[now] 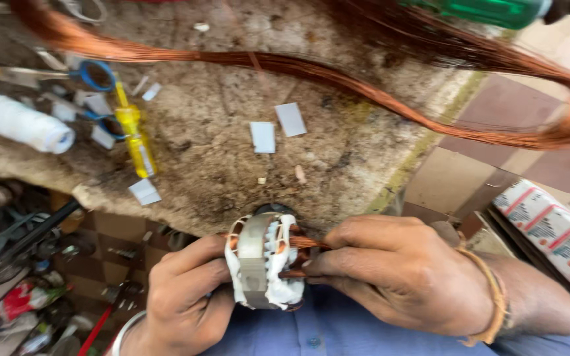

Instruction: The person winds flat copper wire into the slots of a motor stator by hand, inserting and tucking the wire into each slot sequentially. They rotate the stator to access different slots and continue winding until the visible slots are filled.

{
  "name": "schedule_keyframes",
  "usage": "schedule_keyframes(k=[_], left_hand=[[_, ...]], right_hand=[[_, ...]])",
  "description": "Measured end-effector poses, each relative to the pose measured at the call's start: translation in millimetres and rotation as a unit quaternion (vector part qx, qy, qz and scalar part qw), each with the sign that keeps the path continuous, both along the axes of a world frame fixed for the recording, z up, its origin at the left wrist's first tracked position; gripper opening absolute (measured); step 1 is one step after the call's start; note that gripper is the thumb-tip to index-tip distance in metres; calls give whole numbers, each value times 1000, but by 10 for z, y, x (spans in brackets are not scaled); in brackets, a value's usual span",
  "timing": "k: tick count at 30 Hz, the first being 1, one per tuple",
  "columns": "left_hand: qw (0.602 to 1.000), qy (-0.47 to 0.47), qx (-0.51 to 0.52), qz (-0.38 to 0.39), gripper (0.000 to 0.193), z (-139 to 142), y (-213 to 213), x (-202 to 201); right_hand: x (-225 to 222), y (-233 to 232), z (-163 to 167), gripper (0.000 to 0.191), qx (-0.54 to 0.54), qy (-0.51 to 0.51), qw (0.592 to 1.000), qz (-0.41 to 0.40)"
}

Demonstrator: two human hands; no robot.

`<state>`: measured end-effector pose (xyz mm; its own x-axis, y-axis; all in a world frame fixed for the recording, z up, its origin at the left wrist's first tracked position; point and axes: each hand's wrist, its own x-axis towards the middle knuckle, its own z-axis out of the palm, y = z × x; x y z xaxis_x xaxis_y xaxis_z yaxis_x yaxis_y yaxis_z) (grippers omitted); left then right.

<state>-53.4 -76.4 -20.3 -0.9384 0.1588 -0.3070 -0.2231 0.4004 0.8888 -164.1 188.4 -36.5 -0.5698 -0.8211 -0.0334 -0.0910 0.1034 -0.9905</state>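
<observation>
Left hand (183, 290) and right hand (390, 273) clamp the motor stator (262, 262) just off the workbench edge (186, 221)

The left hand (183, 300) and right hand (397, 273) hold the motor core (262, 260) between them, in front of the worktop (232, 165). On the worktop, a screwdriver (136, 138) lies left, paper slips (276, 128) in the middle. Wire (338, 76) runs behind them.

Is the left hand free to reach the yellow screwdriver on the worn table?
Probably not as it stands: the left hand grips the motor stator, so it is occupied. The path to the yellow screwdriver looks open, with only small white paper pieces lying between.
</observation>
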Motion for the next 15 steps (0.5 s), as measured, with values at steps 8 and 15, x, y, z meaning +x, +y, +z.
schedule_keyframes(k=[8, 15], left_hand=[[996, -53, 35, -63, 32, 21, -174, -82], [994, -57, 25, -93, 29, 98, -220, -187]], right_hand=[[-1, -61, 13, 25, -3, -38, 999, 20], [129, -58, -2, 26, 39, -26, 999, 20]])
